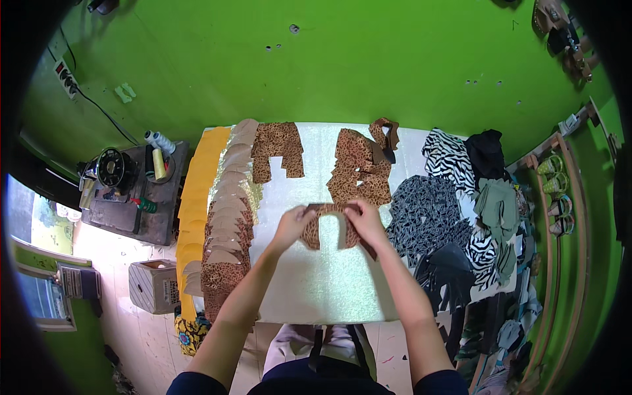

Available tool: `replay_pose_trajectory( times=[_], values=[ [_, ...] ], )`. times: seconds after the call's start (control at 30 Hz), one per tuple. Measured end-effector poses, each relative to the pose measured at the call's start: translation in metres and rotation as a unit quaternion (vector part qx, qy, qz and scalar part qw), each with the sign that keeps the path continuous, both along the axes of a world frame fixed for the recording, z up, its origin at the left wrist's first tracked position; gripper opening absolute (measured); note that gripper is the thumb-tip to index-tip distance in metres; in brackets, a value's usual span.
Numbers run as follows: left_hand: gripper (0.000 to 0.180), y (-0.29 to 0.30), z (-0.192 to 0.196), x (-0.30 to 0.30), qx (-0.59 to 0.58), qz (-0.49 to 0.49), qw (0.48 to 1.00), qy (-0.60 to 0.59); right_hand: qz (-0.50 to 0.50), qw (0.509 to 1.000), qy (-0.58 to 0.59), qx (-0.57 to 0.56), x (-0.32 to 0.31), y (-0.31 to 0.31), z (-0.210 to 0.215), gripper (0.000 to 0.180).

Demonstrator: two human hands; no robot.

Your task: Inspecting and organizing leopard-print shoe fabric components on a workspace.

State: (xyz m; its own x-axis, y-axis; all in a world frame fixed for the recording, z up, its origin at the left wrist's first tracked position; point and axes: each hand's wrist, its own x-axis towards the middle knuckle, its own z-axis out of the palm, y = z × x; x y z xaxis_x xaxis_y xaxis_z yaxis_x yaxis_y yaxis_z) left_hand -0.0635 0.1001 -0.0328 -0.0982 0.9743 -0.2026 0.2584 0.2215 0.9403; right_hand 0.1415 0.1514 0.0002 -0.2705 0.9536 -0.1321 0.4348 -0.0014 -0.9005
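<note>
Both my hands hold one leopard-print fabric piece (329,227) over the shiny white table top (316,283). My left hand (293,225) pinches its left top corner, and my right hand (366,222) grips its right top edge. The piece hangs down between them with a notch in its middle. Just beyond it lie two more leopard-print pieces, one at the far left (278,150) and a stack at the far right (359,168). A long row of overlapping leopard-and-tan cut pieces (227,227) runs down the table's left side.
Yellow fabric (196,197) lies along the left edge of the table. Zebra-print, grey-print, black and green fabrics (454,204) pile up on the right. A black sewing machine (115,170) with thread cones stands on a side table at left. A cardboard box (153,284) sits on the floor.
</note>
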Motion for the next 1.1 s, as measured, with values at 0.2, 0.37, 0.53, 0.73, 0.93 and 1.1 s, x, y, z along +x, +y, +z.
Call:
replay_pose_trajectory(
  times=[0.2,0.37,0.53,0.73,0.93,1.1],
  values=[
    [0.026,-0.075,-0.004,0.017,-0.022,0.038,0.984,0.171,-0.053,0.993,-0.096,0.035,-0.022,-0.084,-0.031,0.02],
    [0.021,-0.091,0.002,0.023,0.043,0.045,0.944,0.325,-0.056,0.943,-0.266,0.19,-0.012,-0.097,-0.024,0.026],
    [0.022,-0.075,0.015,0.026,0.184,0.06,0.897,0.398,-0.096,0.917,-0.301,0.243,0.024,-0.066,-0.027,0.042],
    [0.017,-0.054,0.009,0.057,0.154,-0.027,0.926,0.344,-0.011,0.927,-0.361,0.103,0.037,-0.047,-0.02,0.047],
    [0.023,-0.037,0.021,0.094,0.069,-0.058,0.985,0.147,0.054,0.957,-0.275,0.074,0.05,-0.038,-0.002,0.029],
    [0.025,-0.033,0.029,0.099,0.178,-0.049,0.979,0.083,0.161,0.984,-0.071,-0.022,0.053,-0.043,0.002,0.023]
  ],
)
